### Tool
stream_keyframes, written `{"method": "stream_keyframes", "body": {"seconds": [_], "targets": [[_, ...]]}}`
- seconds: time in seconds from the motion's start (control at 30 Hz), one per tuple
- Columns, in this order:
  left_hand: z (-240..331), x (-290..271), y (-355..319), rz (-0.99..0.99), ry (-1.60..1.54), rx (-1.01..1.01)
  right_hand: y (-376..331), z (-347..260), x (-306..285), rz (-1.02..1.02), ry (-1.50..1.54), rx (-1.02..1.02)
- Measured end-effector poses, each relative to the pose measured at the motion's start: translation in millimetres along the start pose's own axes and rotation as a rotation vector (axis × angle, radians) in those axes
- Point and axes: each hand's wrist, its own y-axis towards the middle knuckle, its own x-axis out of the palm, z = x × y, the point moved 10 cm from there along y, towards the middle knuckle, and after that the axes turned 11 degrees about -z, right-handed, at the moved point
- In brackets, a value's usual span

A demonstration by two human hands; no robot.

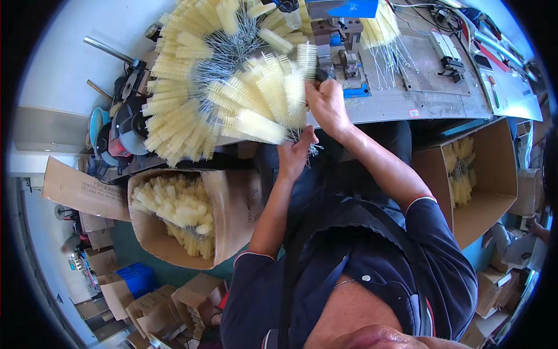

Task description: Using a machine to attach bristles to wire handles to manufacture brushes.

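Observation:
My left hand [295,154] is closed round the wire stems of a bunch of bottle brushes [273,87] with pale yellow bristles. The brush heads fan upward and left over the table edge, some smeared by motion; looped wire ends stick out below the fist. To its upper right, my right hand [329,109] is closed in front of a small metal press [349,58] with a blue base. A single brush [307,60] stands directly above its thumb, and a black knob [321,74] shows at the top of the fist. What its fingers grip is hidden.
A large ring of brushes [174,110] covers the table's left side. More brushes [381,29] lie right of the press, near a metal fixture [447,58]. Open cartons with brushes stand below, at left [218,221] and right [488,192]. A metal rod [110,50] juts out at left.

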Motion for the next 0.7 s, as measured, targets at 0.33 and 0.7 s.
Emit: {"method": "stream_keyframes", "body": {"seconds": [0.33, 0.7], "targets": [[-39, -25, -19, 0.176, -0.434, -0.096, -35, 42, -49, 0.223, 0.633, 0.052], [-26, -53, 39, 0.295, -0.349, -0.029, 17, 99, -32, 0.038, 0.753, 0.310]]}}
